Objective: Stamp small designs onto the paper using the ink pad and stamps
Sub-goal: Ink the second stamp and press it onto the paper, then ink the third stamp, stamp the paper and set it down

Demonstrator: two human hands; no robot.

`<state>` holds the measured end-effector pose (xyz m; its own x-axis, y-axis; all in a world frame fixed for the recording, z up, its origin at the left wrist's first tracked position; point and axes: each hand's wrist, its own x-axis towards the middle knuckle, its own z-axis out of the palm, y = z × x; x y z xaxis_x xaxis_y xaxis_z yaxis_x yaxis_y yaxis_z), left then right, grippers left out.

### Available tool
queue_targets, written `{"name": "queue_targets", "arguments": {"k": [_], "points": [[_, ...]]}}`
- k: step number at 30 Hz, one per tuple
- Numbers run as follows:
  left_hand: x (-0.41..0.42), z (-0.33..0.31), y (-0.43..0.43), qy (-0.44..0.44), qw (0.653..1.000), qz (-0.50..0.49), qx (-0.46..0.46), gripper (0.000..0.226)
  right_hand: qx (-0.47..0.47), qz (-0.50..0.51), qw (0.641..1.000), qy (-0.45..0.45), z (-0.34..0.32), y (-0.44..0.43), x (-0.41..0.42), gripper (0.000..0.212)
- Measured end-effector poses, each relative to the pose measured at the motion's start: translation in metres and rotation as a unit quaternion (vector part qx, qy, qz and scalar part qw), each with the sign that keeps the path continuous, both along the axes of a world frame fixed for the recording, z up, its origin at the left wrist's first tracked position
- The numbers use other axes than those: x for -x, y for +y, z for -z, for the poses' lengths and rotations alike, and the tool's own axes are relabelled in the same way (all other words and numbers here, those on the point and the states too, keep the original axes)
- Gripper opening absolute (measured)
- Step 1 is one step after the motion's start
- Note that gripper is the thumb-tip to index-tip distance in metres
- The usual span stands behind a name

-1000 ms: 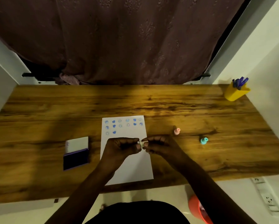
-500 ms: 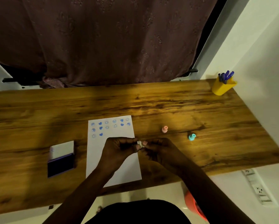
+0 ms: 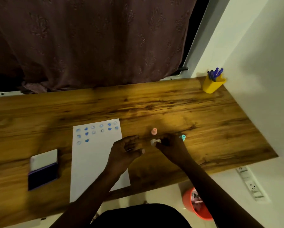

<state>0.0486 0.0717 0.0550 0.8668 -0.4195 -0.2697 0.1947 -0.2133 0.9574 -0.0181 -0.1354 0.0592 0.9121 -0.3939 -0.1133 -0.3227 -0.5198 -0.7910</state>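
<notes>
On the wooden desk (image 3: 154, 104) a white sheet of paper (image 3: 95, 162) lay lengthwise toward the person, its far end dotted with small blue stamped designs (image 3: 97, 131) (hearts and little round faces, as far as the blur allowed). Left of the sheet sat the ink pad (image 3: 43, 176), lid (image 3: 44, 159) flipped back, dark pad exposed. The right hand (image 3: 169, 145) pinched a small pale stamp (image 3: 153, 142) between thumb and fingertips, held just past the paper's right edge over bare wood. The left hand (image 3: 124, 150) hovered over that edge with fingers loosely curled, holding nothing, apart from the stamp. A pink stamp (image 3: 154, 131) stood upright just beyond the pale one, and a teal stamp (image 3: 182, 137) lay close behind the right hand's knuckles. At the far right corner stood a yellow cup (image 3: 212, 86) of blue pens (image 3: 215, 74).
</notes>
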Motion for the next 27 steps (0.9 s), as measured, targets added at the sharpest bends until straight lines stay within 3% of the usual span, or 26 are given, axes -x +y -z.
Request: {"name": "queue_targets", "arguments": {"k": [3,5,10,15,23,27], "points": [[0.002,0.004,-0.002,0.001,1.000,-0.008,-0.017,0.051,0.154,-0.005,0.988,0.035,0.016,-0.017,-0.010,0.027],[0.002,0.006,-0.002,-0.001,1.000,-0.014,-0.024,0.046,0.197,-0.019,0.978,0.070,0.022,-0.023,-0.018,0.023],[0.002,0.009,0.001,-0.004,0.998,-0.032,-0.047,0.038,0.226,-0.066,0.968,0.088,0.026,-0.025,-0.031,0.023],[0.004,0.010,0.000,-0.001,0.998,-0.039,-0.056,0.035,0.209,-0.104,0.966,0.113,0.028,-0.023,-0.034,0.032],[0.006,0.008,-0.011,-0.004,0.997,-0.051,-0.056,0.034,0.189,-0.118,0.969,0.103,0.021,-0.034,-0.030,0.028],[0.006,0.005,-0.017,0.002,0.997,-0.055,-0.056,0.033,0.260,-0.083,0.957,0.096,0.010,-0.061,-0.018,0.034]]}}
